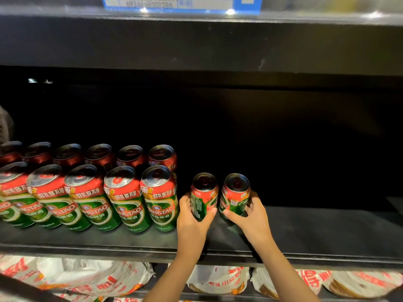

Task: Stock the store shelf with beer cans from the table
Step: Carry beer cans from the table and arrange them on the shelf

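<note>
Two rows of green-and-red beer cans [128, 199] stand on the black shelf [316, 234], filling its left half. My left hand [192, 223] grips a beer can [204, 196] just right of the front row. My right hand [250, 219] grips a second can [234, 196] beside it. Both held cans are upright, deep on the shelf, close together but apart. I cannot tell whether their bases rest on the shelf board.
The shelf's right half is bare black board. An upper shelf edge with a blue price label [181, 4] hangs overhead. Below, white-and-red packaged goods [91, 277] fill the lower shelf.
</note>
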A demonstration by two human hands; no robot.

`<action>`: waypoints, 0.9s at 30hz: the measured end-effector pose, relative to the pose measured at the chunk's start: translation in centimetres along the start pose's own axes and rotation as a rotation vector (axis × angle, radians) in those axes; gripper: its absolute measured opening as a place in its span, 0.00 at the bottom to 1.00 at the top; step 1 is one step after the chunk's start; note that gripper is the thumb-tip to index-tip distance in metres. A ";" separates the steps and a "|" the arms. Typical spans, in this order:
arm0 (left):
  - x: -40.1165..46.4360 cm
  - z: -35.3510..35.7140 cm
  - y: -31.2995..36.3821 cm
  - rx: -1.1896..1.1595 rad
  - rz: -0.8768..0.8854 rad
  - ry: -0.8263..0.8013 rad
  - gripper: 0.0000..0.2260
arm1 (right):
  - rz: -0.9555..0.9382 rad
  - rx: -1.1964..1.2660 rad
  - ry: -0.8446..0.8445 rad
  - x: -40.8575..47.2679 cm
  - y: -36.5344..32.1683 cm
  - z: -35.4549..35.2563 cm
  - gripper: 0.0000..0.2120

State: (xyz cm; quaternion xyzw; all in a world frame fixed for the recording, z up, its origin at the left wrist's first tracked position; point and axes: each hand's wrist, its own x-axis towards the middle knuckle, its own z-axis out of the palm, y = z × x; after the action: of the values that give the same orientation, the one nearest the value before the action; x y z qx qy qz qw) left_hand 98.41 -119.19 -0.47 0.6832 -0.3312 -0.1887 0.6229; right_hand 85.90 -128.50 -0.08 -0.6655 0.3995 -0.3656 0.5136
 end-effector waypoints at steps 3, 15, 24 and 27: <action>0.0 0.0 0.1 0.016 0.018 -0.028 0.25 | -0.006 -0.012 -0.017 -0.2 -0.1 0.0 0.31; -0.5 0.1 -0.4 0.063 0.019 -0.047 0.34 | -0.009 -0.030 0.007 -0.6 -0.4 0.2 0.33; -0.3 0.4 0.0 0.110 0.041 -0.062 0.32 | -0.008 -0.001 -0.019 -0.7 -0.4 0.1 0.27; -0.3 0.3 -0.1 0.107 0.056 -0.031 0.31 | -0.003 0.000 -0.014 -0.8 -0.4 0.1 0.28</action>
State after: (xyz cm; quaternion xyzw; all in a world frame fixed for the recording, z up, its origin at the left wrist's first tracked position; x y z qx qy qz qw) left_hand 98.02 -119.22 -0.67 0.7028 -0.3696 -0.1638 0.5854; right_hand 85.76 -127.64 0.20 -0.6686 0.3947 -0.3620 0.5159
